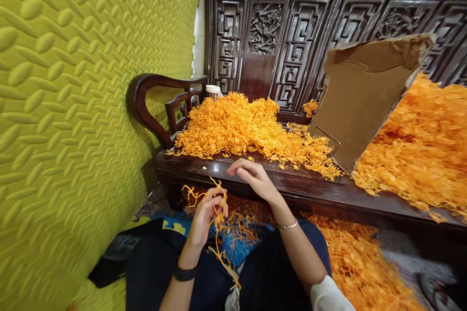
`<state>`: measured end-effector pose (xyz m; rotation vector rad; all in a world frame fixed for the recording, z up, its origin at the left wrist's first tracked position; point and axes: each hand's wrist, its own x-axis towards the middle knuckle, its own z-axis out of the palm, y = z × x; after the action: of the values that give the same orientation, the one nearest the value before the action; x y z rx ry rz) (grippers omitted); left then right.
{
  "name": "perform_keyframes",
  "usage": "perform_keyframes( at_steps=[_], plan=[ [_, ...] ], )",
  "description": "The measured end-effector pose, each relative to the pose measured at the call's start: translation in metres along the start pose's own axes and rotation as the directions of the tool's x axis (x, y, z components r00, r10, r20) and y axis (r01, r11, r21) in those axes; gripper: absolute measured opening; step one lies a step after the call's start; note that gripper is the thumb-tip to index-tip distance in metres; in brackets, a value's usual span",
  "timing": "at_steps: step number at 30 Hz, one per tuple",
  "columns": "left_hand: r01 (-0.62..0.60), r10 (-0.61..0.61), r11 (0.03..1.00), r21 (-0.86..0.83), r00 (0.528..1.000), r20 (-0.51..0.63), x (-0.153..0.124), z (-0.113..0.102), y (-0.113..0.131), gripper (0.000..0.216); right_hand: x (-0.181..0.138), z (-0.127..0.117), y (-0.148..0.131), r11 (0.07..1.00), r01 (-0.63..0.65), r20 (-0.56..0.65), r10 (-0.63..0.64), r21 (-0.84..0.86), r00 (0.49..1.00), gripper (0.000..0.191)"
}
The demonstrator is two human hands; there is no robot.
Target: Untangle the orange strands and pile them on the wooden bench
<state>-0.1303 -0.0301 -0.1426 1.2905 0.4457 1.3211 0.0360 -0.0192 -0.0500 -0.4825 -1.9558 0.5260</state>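
My left hand (pixel 209 213) is closed around a branching orange plastic strand (pixel 219 221). Its thin arms stick out above the fingers and dangle below them, down over my lap. To the right and slightly higher, my right hand (pixel 253 178) hovers by the front edge of the dark wooden bench (pixel 288 179). Its fingers are stretched out to the left, and nothing shows in them. Just beyond both hands, a heap of small spidery orange plastic pieces (pixel 233 126) lies on the bench seat. Loose orange strands (pixel 242 223) are gathered below, between my hands and legs.
A cardboard sheet (pixel 359 92) stands slanted on the bench, with a bigger orange heap (pixel 423 140) to its right. More orange pieces (pixel 361 257) lie below the bench. A white-lidded jar (pixel 212 90) sits behind the heap, near the curved armrest (pixel 140 101). Yellow padded wall (pixel 73 106) rises at left.
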Motion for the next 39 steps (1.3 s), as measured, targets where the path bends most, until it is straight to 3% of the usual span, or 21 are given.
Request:
perform_keyframes(
  at_steps=[5, 9, 13, 17, 26, 28, 32, 34, 36, 39],
  plan=[
    [-0.113, 0.078, 0.981, -0.155, 0.973, -0.217, 0.005, -0.006, 0.002, 0.058, -0.017, 0.009, 0.002, 0.986, -0.158, 0.069, 0.161, -0.048, 0.985, 0.025],
    [-0.151, 0.094, 0.975, -0.164, 0.946, -0.310, 0.006, -0.004, -0.001, 0.068, -0.027, 0.026, 0.004, 0.973, -0.158, 0.066, 0.171, -0.168, 0.983, 0.023],
    [-0.216, 0.180, 0.973, -0.083, 0.933, -0.312, 0.004, -0.001, -0.007, 0.060, -0.030, 0.046, 0.010, 0.966, -0.220, 0.033, 0.226, -0.135, 0.973, 0.038],
    [-0.291, 0.268, 0.957, -0.010, 0.895, -0.356, 0.003, -0.004, -0.008, 0.040, -0.032, 0.055, 0.015, 0.971, -0.229, -0.019, 0.229, -0.072, 0.973, 0.019],
    [-0.216, 0.168, 0.974, -0.072, 0.895, -0.414, -0.003, -0.001, 0.006, 0.036, -0.030, 0.047, 0.017, 0.972, -0.174, -0.061, 0.167, -0.157, 0.984, 0.014],
    [-0.246, 0.206, 0.968, -0.058, 0.901, -0.382, -0.004, -0.001, 0.006, 0.031, -0.030, 0.047, 0.017, 0.971, -0.218, 0.001, 0.219, -0.094, 0.976, 0.017],
    [-0.308, 0.270, 0.945, -0.106, 0.922, -0.278, -0.004, -0.002, 0.004, 0.024, -0.033, 0.050, 0.020, 0.922, -0.333, 0.112, 0.317, 0.197, 0.942, 0.021],
    [-0.329, 0.289, 0.935, -0.130, 0.923, -0.252, -0.003, 0.000, 0.002, 0.021, -0.034, 0.051, 0.019, 0.942, -0.289, 0.027, 0.289, 0.171, 0.957, 0.020],
    [-0.375, 0.335, 0.918, -0.130, 0.908, -0.251, -0.003, 0.003, -0.002, 0.018, -0.035, 0.053, 0.017, 0.974, -0.221, -0.102, 0.224, 0.040, 0.969, 0.016],
    [-0.443, 0.400, 0.887, -0.130, 0.879, -0.259, -0.002, 0.010, -0.007, 0.016, -0.037, 0.056, 0.013, 0.980, -0.090, -0.226, 0.049, -0.176, 0.973, 0.008]
  ],
)
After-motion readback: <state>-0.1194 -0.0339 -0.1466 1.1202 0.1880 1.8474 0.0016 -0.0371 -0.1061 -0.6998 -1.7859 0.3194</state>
